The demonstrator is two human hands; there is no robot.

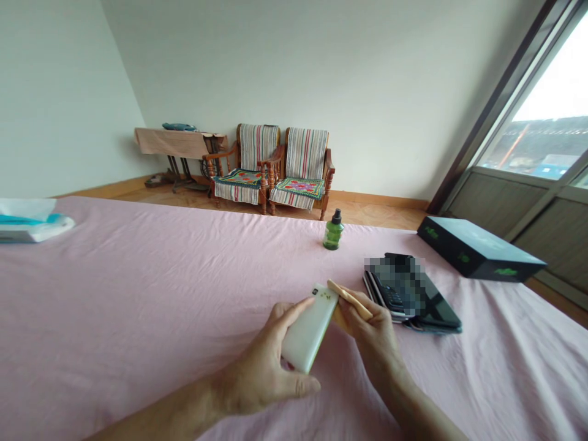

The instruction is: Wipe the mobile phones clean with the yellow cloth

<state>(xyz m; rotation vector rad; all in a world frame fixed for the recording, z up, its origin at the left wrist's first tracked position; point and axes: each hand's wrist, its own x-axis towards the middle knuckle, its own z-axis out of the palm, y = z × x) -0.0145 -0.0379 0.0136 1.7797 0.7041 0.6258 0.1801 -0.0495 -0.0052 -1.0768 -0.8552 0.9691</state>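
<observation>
Phone (307, 331) in a pale case sits at the lower centre of the frame, tilted, held between the thumb and fingers of the left hand (261, 361). The right hand (374, 327), just right of it, pinches a folded tan cloth (351, 300) against the phone's upper edge. Right of centre, a green spray bottle (333, 231) stands upright on the pink sheet (184, 275); nearer the right edge lie stacked dark devices (436, 306) and a black box (480, 248).
</observation>
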